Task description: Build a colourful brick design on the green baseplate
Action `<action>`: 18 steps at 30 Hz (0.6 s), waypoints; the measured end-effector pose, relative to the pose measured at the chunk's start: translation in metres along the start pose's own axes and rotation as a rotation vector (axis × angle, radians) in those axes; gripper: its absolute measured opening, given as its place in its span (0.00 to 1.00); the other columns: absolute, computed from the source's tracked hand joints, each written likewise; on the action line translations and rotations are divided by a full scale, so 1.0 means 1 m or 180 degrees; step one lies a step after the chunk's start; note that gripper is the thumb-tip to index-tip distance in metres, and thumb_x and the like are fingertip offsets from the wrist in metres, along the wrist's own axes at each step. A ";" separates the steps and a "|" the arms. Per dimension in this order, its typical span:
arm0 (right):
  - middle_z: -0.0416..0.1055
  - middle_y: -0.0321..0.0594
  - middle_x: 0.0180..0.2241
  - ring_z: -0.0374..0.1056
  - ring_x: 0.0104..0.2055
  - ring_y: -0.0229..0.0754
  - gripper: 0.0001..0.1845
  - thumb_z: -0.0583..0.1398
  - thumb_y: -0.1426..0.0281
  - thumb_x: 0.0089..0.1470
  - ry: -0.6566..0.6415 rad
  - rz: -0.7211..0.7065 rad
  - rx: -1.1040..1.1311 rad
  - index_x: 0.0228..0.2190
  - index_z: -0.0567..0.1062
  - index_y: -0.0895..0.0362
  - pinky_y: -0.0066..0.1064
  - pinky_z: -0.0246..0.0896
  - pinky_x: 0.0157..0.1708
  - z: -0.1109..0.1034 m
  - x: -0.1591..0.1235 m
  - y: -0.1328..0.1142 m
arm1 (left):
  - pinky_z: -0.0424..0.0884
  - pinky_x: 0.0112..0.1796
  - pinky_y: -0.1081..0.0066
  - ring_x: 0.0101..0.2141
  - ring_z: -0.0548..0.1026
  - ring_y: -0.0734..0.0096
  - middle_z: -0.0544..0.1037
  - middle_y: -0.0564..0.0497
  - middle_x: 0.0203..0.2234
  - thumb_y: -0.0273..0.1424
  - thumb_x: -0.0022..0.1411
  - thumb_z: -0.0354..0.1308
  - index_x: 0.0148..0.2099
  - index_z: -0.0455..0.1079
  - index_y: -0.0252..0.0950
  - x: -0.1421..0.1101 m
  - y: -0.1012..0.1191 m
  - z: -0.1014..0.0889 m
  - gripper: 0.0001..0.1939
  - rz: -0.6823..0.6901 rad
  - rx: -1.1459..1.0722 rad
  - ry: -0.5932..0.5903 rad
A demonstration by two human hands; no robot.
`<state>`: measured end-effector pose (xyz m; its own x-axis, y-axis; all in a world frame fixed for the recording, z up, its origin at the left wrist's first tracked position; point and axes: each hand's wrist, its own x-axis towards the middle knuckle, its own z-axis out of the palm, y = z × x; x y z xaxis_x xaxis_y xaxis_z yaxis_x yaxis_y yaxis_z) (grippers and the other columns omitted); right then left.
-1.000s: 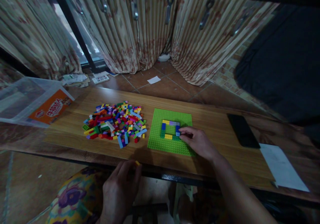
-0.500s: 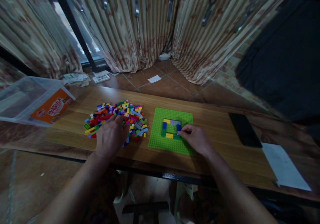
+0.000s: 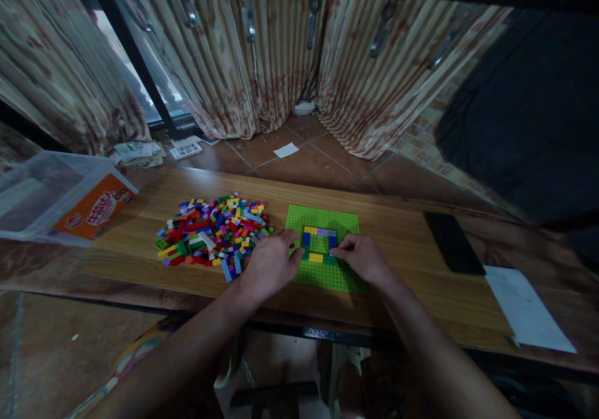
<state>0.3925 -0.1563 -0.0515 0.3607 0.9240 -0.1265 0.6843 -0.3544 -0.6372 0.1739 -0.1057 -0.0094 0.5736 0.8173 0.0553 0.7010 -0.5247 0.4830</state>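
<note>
A green studded baseplate (image 3: 322, 279) lies on the wooden board, carrying a rectangular outline of toy building bricks (image 3: 316, 257) in yellow, blue, purple, grey and green. At the outline's right side, the thumb and forefinger of my right hand (image 3: 365, 257) are pinched on a small brick, mostly covered by the fingertips. My left hand (image 3: 271, 263) is over the plate's left edge, beside the outline. Its thumb and forefinger are apart, and I see no brick between them. To its left spreads a pile of loose bricks (image 3: 210, 226) in many colours.
A clear plastic box (image 3: 42, 185) with an orange label stands at the left end of the board (image 3: 393, 232). Toward the right are a black phone (image 3: 453, 243) and a white paper sheet (image 3: 528, 310). Striped curtains (image 3: 276, 57) hang beyond.
My left hand has moved right, from the brick pile to the baseplate's left edge. My right hand stays at the outline's right side. The view has shifted slightly.
</note>
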 end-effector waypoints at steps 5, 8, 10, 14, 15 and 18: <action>0.73 0.34 0.19 0.66 0.23 0.38 0.09 0.66 0.64 0.43 0.0015 -0.0073 0.0035 0.18 0.75 0.54 0.30 0.56 0.25 -0.001 -0.002 -0.001 | 0.72 0.41 0.71 0.37 0.78 0.68 0.79 0.47 0.39 0.28 0.62 0.54 0.47 0.71 0.35 0.004 -0.003 0.019 0.12 -0.0038 -0.0285 -0.0089; 0.74 0.34 0.20 0.67 0.23 0.38 0.10 0.66 0.61 0.43 -0.0017 -0.0019 0.0062 0.20 0.76 0.54 0.30 0.56 0.25 -0.002 -0.003 0.002 | 0.72 0.44 0.68 0.41 0.78 0.65 0.79 0.45 0.42 0.28 0.62 0.54 0.52 0.69 0.34 0.003 -0.004 0.027 0.15 0.0016 -0.0328 -0.0100; 0.74 0.35 0.20 0.67 0.23 0.38 0.12 0.64 0.58 0.45 -0.0138 -0.0047 0.0158 0.21 0.77 0.54 0.29 0.56 0.24 -0.005 -0.003 0.005 | 0.72 0.46 0.66 0.43 0.78 0.64 0.79 0.44 0.43 0.27 0.62 0.53 0.54 0.67 0.33 0.002 -0.003 0.030 0.17 0.0050 -0.0333 -0.0118; 0.72 0.37 0.19 0.66 0.22 0.39 0.20 0.57 0.54 0.53 -0.0203 -0.0028 0.0313 0.20 0.75 0.56 0.30 0.55 0.23 -0.015 0.001 0.012 | 0.71 0.48 0.64 0.44 0.77 0.62 0.78 0.43 0.45 0.25 0.62 0.52 0.55 0.67 0.33 0.004 -0.001 0.033 0.18 -0.0008 -0.0302 -0.0129; 0.72 0.37 0.19 0.67 0.22 0.39 0.21 0.55 0.55 0.54 -0.0146 0.0006 0.0290 0.20 0.74 0.56 0.30 0.55 0.23 -0.017 0.002 0.013 | 0.72 0.48 0.64 0.44 0.78 0.62 0.78 0.43 0.45 0.25 0.62 0.52 0.55 0.67 0.33 0.005 -0.002 0.033 0.19 -0.0013 -0.0298 -0.0132; 0.70 0.37 0.18 0.66 0.22 0.40 0.22 0.54 0.54 0.54 0.0007 0.0044 0.0062 0.19 0.72 0.56 0.31 0.53 0.24 -0.021 0.002 0.011 | 0.72 0.47 0.63 0.43 0.78 0.61 0.78 0.42 0.43 0.25 0.61 0.51 0.55 0.66 0.32 0.006 -0.002 0.035 0.19 0.0029 -0.0311 -0.0133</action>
<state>0.4145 -0.1614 -0.0428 0.3716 0.9187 -0.1338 0.6668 -0.3644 -0.6500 0.1906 -0.1078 -0.0409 0.5983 0.8009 0.0245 0.6522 -0.5045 0.5658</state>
